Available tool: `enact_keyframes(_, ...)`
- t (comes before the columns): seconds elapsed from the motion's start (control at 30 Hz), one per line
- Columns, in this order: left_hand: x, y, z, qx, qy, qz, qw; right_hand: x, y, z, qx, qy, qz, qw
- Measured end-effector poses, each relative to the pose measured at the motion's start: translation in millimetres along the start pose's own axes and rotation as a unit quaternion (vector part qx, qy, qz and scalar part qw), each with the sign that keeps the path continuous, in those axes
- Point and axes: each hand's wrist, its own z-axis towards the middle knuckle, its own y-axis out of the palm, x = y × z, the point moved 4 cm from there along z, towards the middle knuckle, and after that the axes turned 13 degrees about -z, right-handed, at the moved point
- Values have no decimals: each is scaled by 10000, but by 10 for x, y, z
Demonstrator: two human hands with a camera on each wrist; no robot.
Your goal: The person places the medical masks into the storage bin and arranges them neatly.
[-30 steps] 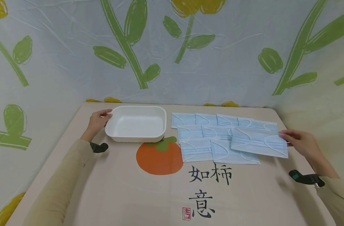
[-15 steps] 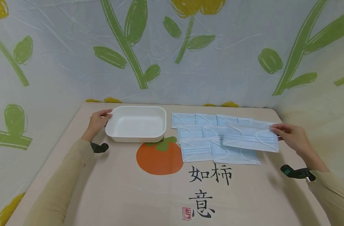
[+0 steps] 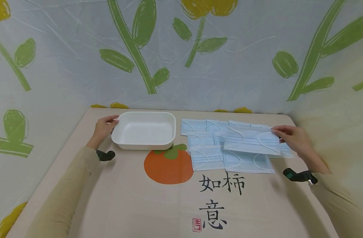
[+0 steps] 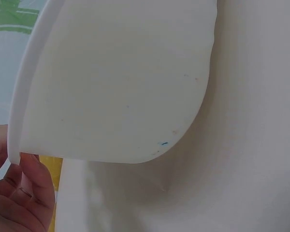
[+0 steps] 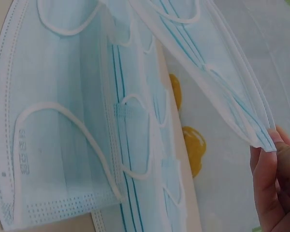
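Note:
At the left of the table, a white plastic tray [image 3: 143, 146] sits flat, and my left hand [image 3: 105, 127] pinches its left rim. The left wrist view shows thumb and fingers on both sides of that rim [image 4: 15, 121]. My right hand [image 3: 291, 135] pinches the upper right corner of a light blue face mask [image 3: 251, 141], raised above the others. Up close in the right wrist view, the mask's corner [image 5: 263, 140] is between thumb and fingers. Beneath it, several more face masks [image 3: 206, 158] lie in overlapping rows, partly hidden by the held one.
The beige tabletop [image 3: 133, 205] bears a printed orange persimmon [image 3: 168, 168] and black characters [image 3: 212, 215]. A pale curtain [image 3: 229, 82] with green leaves hangs behind the table's back edge. Each wrist wears a dark camera mount [image 3: 300, 175].
My right hand has carried the held face mask leftward and slightly away from me, over the other masks. A mask at the right end of the rows now shows. My left hand stays at the tray.

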Motion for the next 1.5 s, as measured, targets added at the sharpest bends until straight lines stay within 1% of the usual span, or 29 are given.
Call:
enact_keyframes(0.17,-5,1,0,21,37,4,10000,-107,52,42,-8,8,57,10000)
enact_keyframes(0.27,-15,-1,3,47,66,26,10000,-92,122,121,54,-29,189,9998)
enact_keyframes(0.3,-19,-2,5,53,75,37,10000,-54,159,167,87,-60,266,9996)
enact_keyframes(0.37,-27,-2,9,54,68,34,10000,84,263,283,147,90,370,9992)
enact_keyframes(0.5,-30,1,6,40,-13,-24,10000,387,489,536,251,59,481,9985)
enact_keyframes(0.53,-28,3,4,38,-38,-43,10000,418,530,571,265,58,460,9986)
enact_keyframes(0.57,-24,4,0,39,-60,-56,10000,331,509,540,151,-129,684,9975)
enact_keyframes(0.6,-21,5,-2,41,-67,-63,9999,326,529,564,148,-201,752,9969)
enact_keyframes(0.73,-13,8,-8,47,-83,-81,9999,319,641,649,221,-130,756,9968)
enact_keyframes(0.77,-12,9,-10,47,-82,-88,9999,344,679,688,257,-112,738,9969)
enact_keyframes(0.8,-13,9,-10,51,-80,-99,9999,467,772,790,404,-34,456,9981)
enact_keyframes(0.83,-14,10,-11,50,-84,-109,9999,505,819,834,456,-3,399,9982)
enact_keyframes(1.0,-30,10,-7,88,-119,-134,9998,617,998,1022,462,-22,383,9982)
enact_keyframes(1.13,-38,16,-5,111,-131,-155,9997,553,1069,1073,401,-79,456,9981)
enact_keyframes(1.4,-49,16,-4,156,-100,-143,9997,254,1108,1058,351,-63,567,9978)
enact_keyframes(1.5,-47,17,-6,172,-91,-135,9997,186,1135,1081,352,-24,658,9972)
